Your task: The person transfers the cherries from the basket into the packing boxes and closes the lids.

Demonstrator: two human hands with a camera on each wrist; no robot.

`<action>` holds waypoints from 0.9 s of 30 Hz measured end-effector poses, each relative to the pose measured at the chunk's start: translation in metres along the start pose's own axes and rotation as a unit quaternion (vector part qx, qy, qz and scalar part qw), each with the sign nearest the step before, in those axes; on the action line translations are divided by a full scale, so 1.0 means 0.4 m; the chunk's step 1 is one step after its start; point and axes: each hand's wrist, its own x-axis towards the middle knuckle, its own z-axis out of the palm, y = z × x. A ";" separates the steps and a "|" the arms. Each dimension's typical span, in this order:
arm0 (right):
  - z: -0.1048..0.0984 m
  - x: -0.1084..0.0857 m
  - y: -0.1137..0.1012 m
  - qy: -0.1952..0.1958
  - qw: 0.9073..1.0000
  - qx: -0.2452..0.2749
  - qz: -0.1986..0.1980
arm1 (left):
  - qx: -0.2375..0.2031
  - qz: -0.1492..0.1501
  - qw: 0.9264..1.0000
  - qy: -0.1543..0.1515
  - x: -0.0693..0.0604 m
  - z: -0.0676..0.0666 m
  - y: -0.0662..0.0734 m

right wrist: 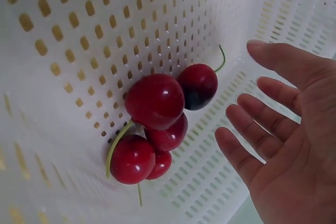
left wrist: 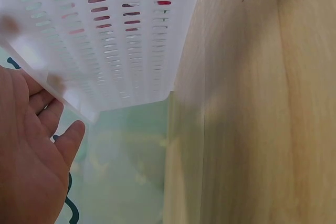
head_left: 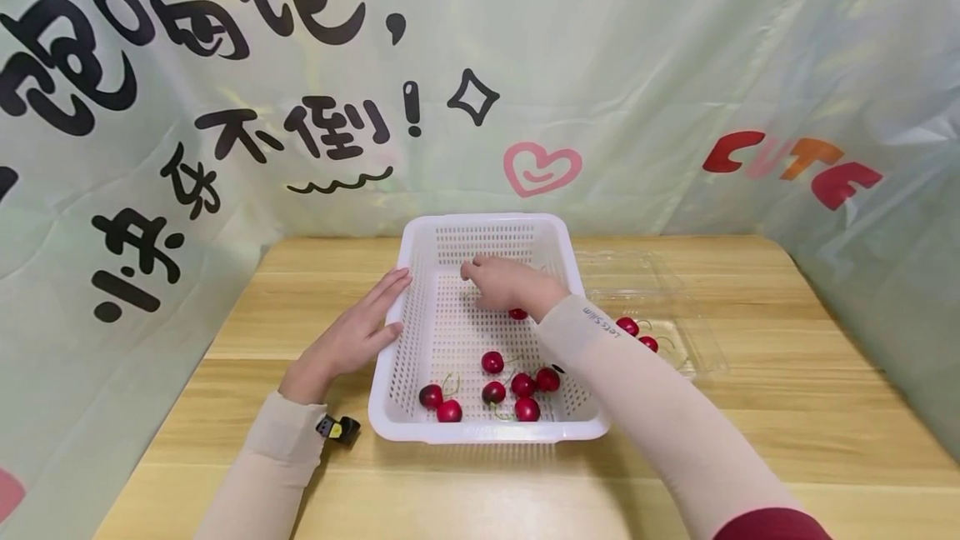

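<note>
A white perforated plastic basket (head_left: pixel 487 432) stands on the table, with several dark red cherries (head_left: pixel 522 385) near its front end. My left hand (head_left: pixel 348 336) touches the basket's left rim, its fingers fairly straight along the edge; the left wrist view shows that palm (left wrist: pixel 31 150) beside the rim. Inside the basket, my right hand (head_left: pixel 510 282) reaches over the floor toward the back. In the right wrist view the right hand (right wrist: pixel 289 119) has its fingers apart with nothing between them. A cluster of stemmed cherries (right wrist: pixel 155 102) lies nearby, apart from the fingertips.
To the right of the basket lies a clear plastic clamshell box (head_left: pixel 686 348) holding a few cherries (head_left: pixel 627 326), partly behind the right forearm. A small black device (head_left: pixel 339 429) is at the left wrist. A printed fabric backdrop (head_left: pixel 637 107) surrounds the wooden table (head_left: pixel 795 423).
</note>
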 end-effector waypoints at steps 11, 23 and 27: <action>0.016 0.008 -0.005 -0.029 1.000 -0.002 0.004 | -0.004 0.003 1.000 0.005 0.000 0.003 0.000; 0.027 0.018 -0.004 -0.051 0.998 -0.032 0.028 | 0.001 0.005 1.000 0.004 0.000 0.005 -0.002; 0.028 0.018 -0.002 -0.057 0.997 -0.038 0.035 | 0.000 0.001 1.000 0.003 0.000 0.005 -0.002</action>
